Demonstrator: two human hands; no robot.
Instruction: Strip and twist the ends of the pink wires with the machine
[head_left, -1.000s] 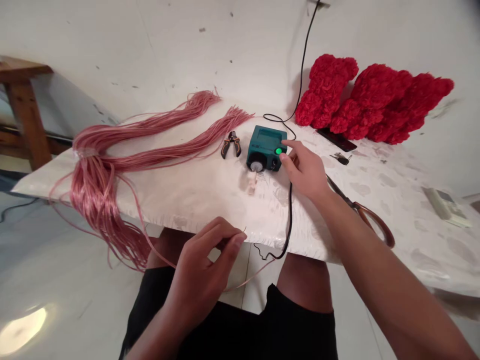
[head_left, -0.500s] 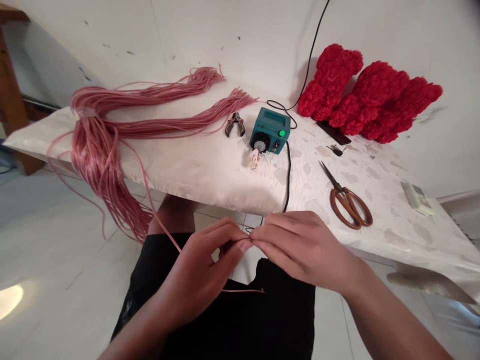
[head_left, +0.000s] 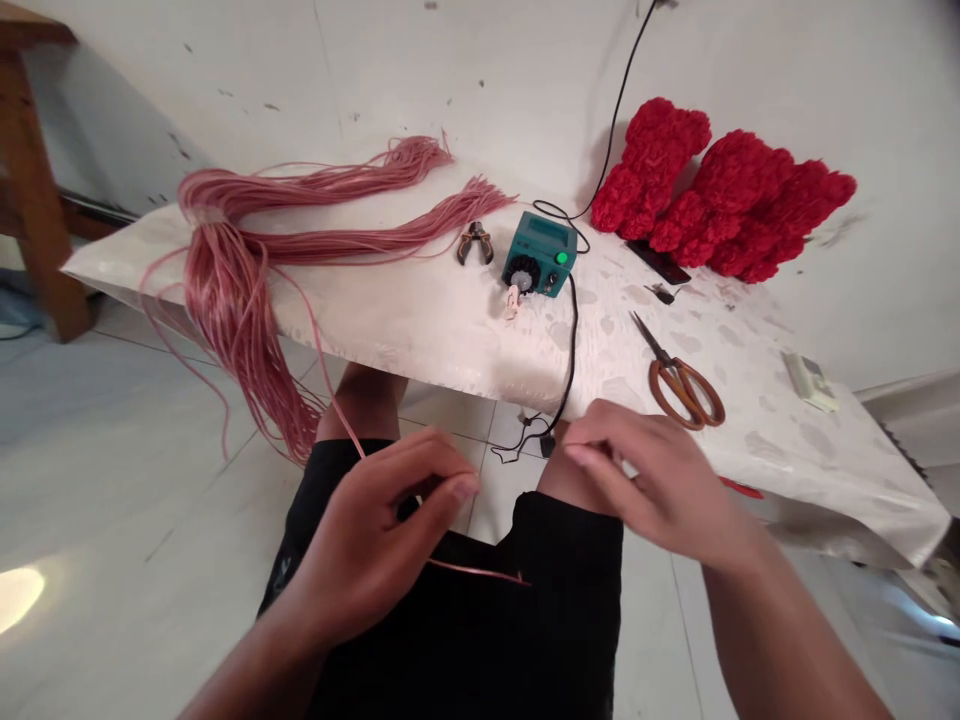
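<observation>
My left hand [head_left: 405, 530] hovers above my lap, thumb and forefinger pinched on a thin pink cord. One length of that pink cord [head_left: 330, 385] runs up to the bundle, and a knotted-looking end [head_left: 487, 573] sticks out below the hand over the black shorts. To its right, apart from it, my right hand [head_left: 652, 480] is near the table edge with thumb and fingertips pressed together. Whatever it may hold is too small to see. The large bundle of pink cords [head_left: 232, 290], tied near one end, drapes over the table's left edge.
On the table [head_left: 420, 330] are small pliers [head_left: 475, 245], a teal machine [head_left: 538, 255] with a green button and a clip, brown-handled scissors [head_left: 682, 385], a dark phone-like slab [head_left: 658, 262] and a pale small box [head_left: 810, 380]. Red ruffled flowers [head_left: 720, 200] lean on the wall. A black cable [head_left: 574, 350] hangs down.
My hands, fingertips together before, have come apart. The right has moved right and slightly up, while the left has shifted slightly left and still pinches the cord. The view has shifted a little.
</observation>
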